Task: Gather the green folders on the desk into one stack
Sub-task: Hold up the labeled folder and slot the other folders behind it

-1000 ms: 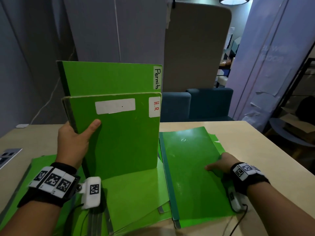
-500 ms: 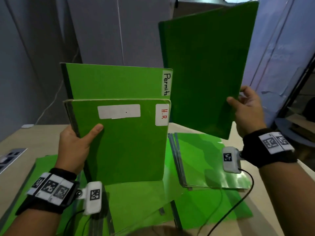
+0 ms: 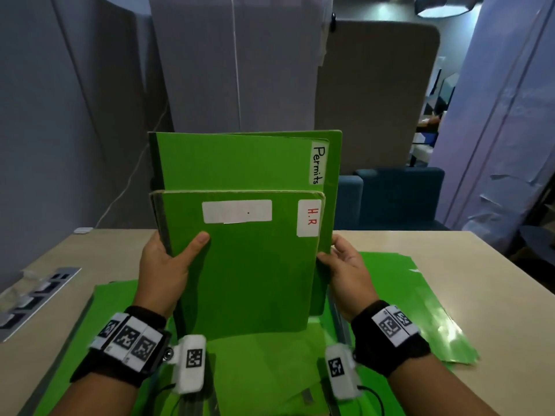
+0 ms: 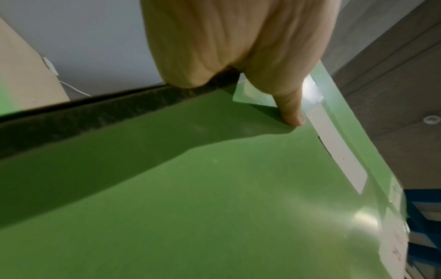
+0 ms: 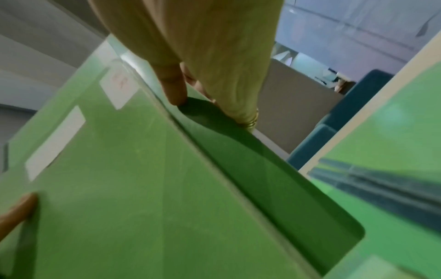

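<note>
I hold several green folders upright on edge over the desk. The front folder (image 3: 249,274) bears an "H.R" tab and a blank white label. Behind it stands the "Permits" folder (image 3: 240,163), and a plain green folder (image 3: 335,181) is at the back. My left hand (image 3: 180,250) grips the bundle's left spine, thumb (image 4: 291,113) on the front cover (image 4: 214,188). My right hand (image 3: 330,253) grips the right edge, with its thumb (image 5: 176,92) at the edge of the H.R folder (image 5: 143,179) and the fingers behind the back folder (image 5: 262,179). More green folders lie flat on the desk (image 3: 486,265), left (image 3: 114,313) and right (image 3: 420,295).
A socket panel (image 3: 36,295) is set into the desk at the left edge. A small white adapter (image 3: 82,230) with a cable lies at the back left. Grey partitions (image 3: 234,70) stand behind the desk, and a blue sofa (image 3: 396,196) is beyond its far edge.
My right hand lifted a plain green folder off the desk, swung it up and set it behind the upright bundle. It now grips the bundle's right edge. The left hand kept its hold.
</note>
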{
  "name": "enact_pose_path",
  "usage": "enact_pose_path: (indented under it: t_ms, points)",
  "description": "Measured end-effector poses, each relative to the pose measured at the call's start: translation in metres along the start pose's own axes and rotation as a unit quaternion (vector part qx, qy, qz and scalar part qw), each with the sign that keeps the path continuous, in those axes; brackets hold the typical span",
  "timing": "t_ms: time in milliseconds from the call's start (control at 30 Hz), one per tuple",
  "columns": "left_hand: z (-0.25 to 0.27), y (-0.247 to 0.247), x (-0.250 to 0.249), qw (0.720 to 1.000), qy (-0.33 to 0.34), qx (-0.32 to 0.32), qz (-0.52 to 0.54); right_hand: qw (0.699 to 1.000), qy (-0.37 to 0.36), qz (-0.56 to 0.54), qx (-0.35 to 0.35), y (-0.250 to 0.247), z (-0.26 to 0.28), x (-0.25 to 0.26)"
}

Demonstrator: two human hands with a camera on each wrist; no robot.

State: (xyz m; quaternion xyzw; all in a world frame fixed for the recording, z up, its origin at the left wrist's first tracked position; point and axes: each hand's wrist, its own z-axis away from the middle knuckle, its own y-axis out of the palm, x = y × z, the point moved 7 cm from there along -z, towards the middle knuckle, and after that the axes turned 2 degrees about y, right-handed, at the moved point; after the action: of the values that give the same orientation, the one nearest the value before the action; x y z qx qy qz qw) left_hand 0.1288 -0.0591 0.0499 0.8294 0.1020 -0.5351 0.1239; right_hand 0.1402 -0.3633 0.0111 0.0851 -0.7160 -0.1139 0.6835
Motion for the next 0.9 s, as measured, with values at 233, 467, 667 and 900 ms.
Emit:
enact_pose_path:
  t_ms: [233, 467, 667, 900]
  points:
    - [0.005, -0.002, 0.000, 1.000, 0.007, -0.002, -0.016, 1.000, 0.012, -0.015, 0.000, 0.020, 0.010, -0.013]
    - [0.008, 0.011, -0.012, 1.000, 0.012, 0.014, 0.008, 0.996, -0.074, -0.037, 0.039, 0.031, 0.020, 0.027]
    - [0.005, 0.015, -0.030, 0.998, 0.062, 0.019, 0.019, 0.992, -0.109, -0.048, 0.030, 0.031, 0.016, 0.049]
    - [0.019, 0.016, 0.000, 0.999, 0.034, 0.041, -0.008, 0.997, -0.076, 0.007, -0.014, 0.022, 0.024, 0.023]
